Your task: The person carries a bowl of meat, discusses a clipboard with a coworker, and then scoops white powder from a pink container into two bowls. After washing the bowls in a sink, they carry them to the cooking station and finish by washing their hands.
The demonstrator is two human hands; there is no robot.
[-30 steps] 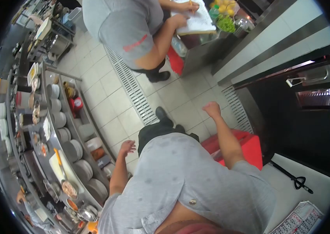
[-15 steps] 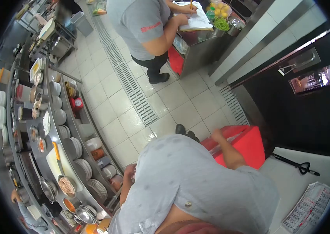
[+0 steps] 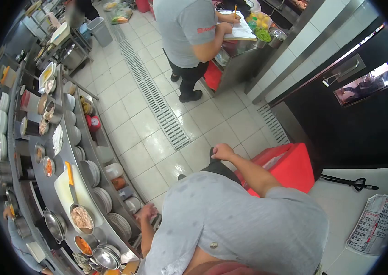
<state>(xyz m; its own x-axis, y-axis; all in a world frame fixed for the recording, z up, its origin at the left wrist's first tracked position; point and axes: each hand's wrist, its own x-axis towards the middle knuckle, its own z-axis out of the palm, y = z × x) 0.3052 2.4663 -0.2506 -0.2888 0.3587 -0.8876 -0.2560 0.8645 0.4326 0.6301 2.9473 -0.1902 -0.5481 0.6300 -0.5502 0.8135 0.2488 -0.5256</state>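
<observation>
My left hand point(image 3: 147, 212) hangs beside the steel counter's lower shelf, fingers apart and holding nothing I can see. Stacked white plates point(image 3: 119, 225) are the things nearest to it. My right hand point(image 3: 223, 151) is held out in front of my body, above the floor, its fingers curled in with nothing showing in them. Beneath and beside that forearm stands a red bin point(image 3: 295, 167). On the counter, a knife with a yellow handle point(image 3: 70, 174) lies on a white cutting board point(image 3: 63, 190), next to a metal bowl of pale shredded food point(image 3: 82, 217).
A co-worker in a grey shirt point(image 3: 182, 32) stands ahead, writing on a paper pad point(image 3: 242, 30) at a side counter. A floor drain grate point(image 3: 152, 96) runs along the tiles. To the right is a black door point(image 3: 340, 128). Metal bowls point(image 3: 106, 256) line the left counter.
My right hand has swung forward from over the red bin. My left hand has shifted slightly down and left in view, its fingers showing more. The co-worker appears farther right.
</observation>
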